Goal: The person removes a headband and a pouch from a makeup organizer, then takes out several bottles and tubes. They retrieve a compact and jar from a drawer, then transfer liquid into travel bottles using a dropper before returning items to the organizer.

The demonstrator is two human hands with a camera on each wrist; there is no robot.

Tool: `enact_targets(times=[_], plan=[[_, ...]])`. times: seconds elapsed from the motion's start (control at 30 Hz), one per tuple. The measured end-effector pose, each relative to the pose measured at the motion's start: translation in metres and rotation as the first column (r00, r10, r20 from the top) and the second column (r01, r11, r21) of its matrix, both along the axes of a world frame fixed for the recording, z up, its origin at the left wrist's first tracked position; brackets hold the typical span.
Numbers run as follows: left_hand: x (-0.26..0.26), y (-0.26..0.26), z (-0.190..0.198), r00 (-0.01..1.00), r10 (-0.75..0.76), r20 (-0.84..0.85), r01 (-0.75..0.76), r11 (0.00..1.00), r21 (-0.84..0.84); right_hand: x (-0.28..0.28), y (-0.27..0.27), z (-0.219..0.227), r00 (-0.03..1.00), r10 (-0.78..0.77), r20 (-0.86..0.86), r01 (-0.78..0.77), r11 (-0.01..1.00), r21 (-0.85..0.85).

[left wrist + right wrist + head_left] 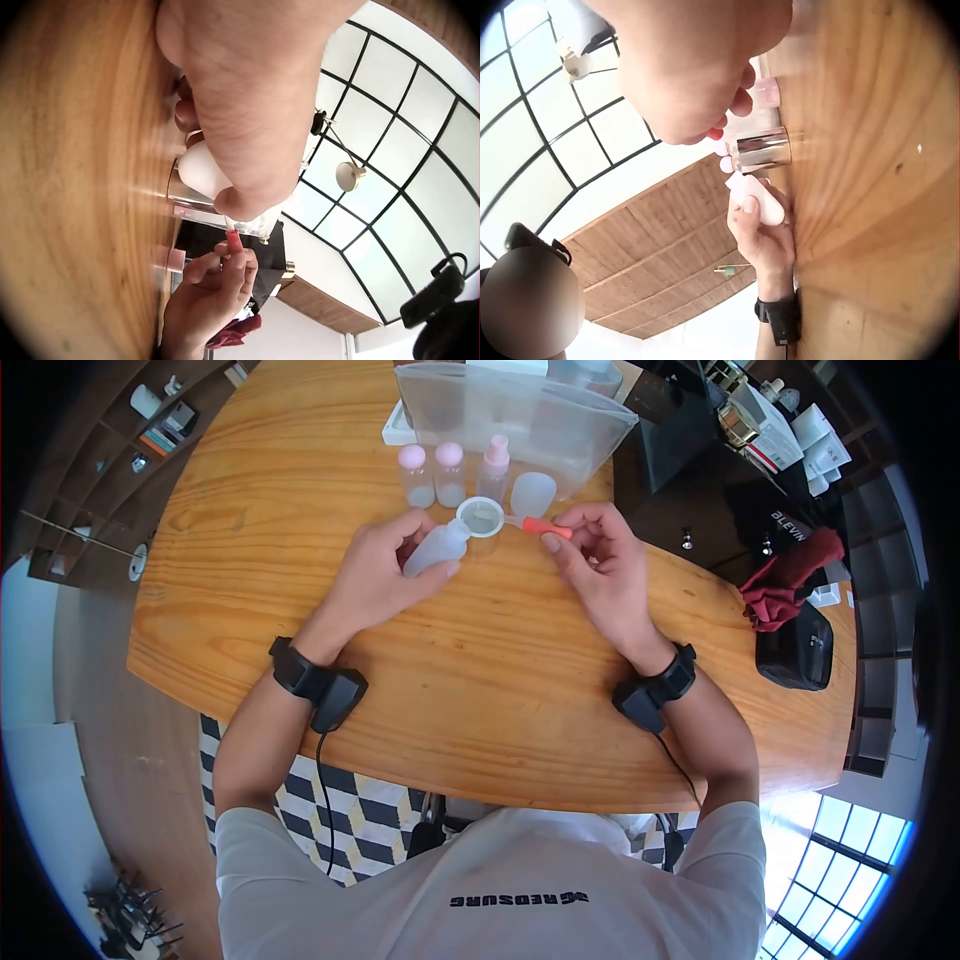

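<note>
My left hand holds a small frosted white squeeze bottle, tilted, its neck right at the rim of a round jar. The jar has a white rim in the head view and shiny metallic sides in the right wrist view. Something pale lies inside it. Between the thumb and fingers of my right hand is the red handle of a thin tool. Its pale, clear end reaches over the jar's right edge. In the left wrist view, my left hand covers most of the bottle.
Behind the jar stand two pink-capped bottles, a pink spray bottle and a translucent rounded piece. A clear bag stands farther back. To the right are a black cabinet, a dark red cloth and a black case.
</note>
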State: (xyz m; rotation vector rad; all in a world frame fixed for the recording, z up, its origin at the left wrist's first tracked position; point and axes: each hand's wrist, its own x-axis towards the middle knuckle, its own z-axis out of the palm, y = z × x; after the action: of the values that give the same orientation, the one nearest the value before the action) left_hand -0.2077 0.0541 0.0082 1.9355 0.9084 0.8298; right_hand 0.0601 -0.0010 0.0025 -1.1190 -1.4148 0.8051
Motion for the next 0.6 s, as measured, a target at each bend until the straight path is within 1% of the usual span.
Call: enact_targets(times=[0.1,0.2,0.3,0.37,0.4,0.47,0.6], plan=[[0.0011,-0.0005,0.002,1.0,0.014,-0.005,-0.014,1.0,0.007,0.0006,0.0,0.0,1.0,-0.004,0.007,0.004,1.0,-0.011],[0.0017,-0.002,0.0034,1.0,0.019,-0.013,-0.019,1.0,0.0,0.0013,-0.0006,-0.0001,1.0,0.01,0.006,-0.01,1.0,0.014],[0.0018,-0.002,0.0025,1.0,0.005,-0.009,-0.005,1.0,-0.029,0.0006,-0.0015,0.0012,0.999,0.022,-0.039,-0.021,1.0,0.016],[0.0012,-0.0011,0.0042,0.998,0.021,-0.06,-0.021,1.0,-0.001,-0.0002,-0.0013,0.0019,0.989,0.061,-0.133,-0.054,0.997,0.059],[0.0014,-0.0011,0.0051,0.998,0.023,-0.059,-0.023,1.0,0.001,-0.0003,-0.0019,0.0028,0.989,0.064,-0.131,-0.056,0.997,0.06],[0.0022,-0.0029,0.0059,0.999,0.019,-0.036,-0.019,1.0,-0.009,-0.0001,-0.0041,0.0047,0.967,0.113,-0.227,-0.1,0.993,0.067],[0.0014,-0.0033,0.0063,0.999,0.019,-0.037,-0.019,1.0,0.004,0.0008,-0.0053,0.0048,0.961,0.161,-0.226,-0.145,0.986,0.085]])
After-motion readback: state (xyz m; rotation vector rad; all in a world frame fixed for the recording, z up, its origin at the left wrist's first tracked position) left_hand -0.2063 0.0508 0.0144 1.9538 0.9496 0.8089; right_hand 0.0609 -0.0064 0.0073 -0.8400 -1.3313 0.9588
